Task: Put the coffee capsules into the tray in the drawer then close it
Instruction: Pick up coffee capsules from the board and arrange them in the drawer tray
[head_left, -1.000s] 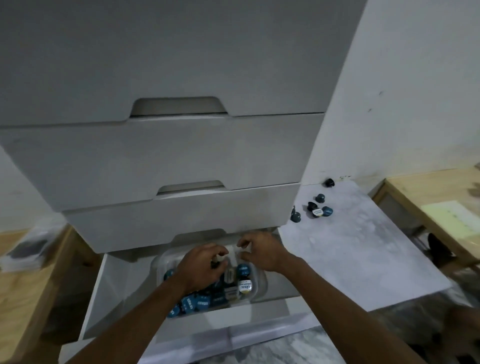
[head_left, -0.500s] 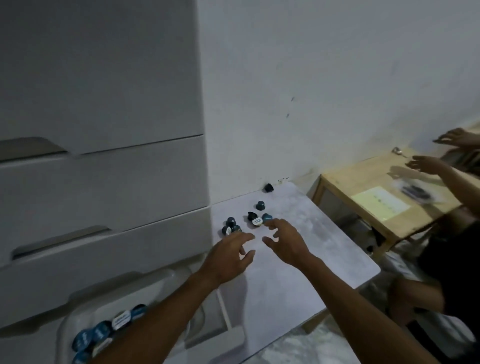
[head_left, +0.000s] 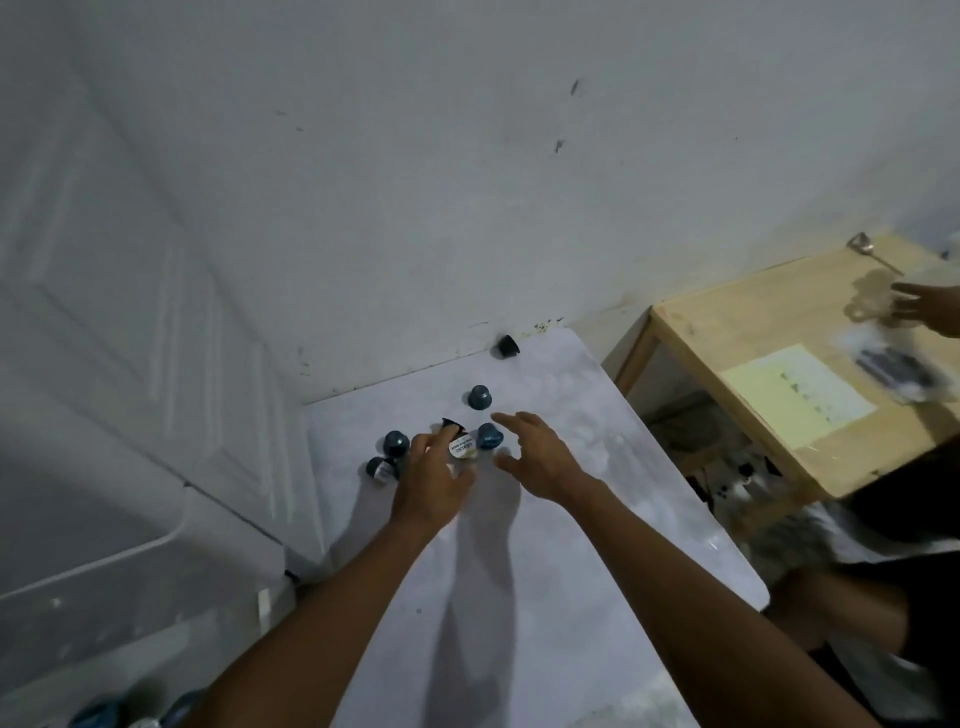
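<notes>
Capsules (head_left: 462, 448): clustered just ahead of both hands' fingertips.
Left hand (head_left: 431, 480): nearest — fingers spread, empty.
Right hand (head_left: 537, 457): open, empty.

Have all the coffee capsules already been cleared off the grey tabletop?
No: several capsules, such as a blue one and a black one by the wall, sit on the grey tabletop.

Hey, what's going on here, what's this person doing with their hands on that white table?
A person is gathering coffee capsules scattered on a white table beside a drawer unit. The left hand reaches into the cluster and the right hand spreads open next to a blue capsule. Neither clearly grips one yet. One dark capsule sits apart by the wall.
</notes>
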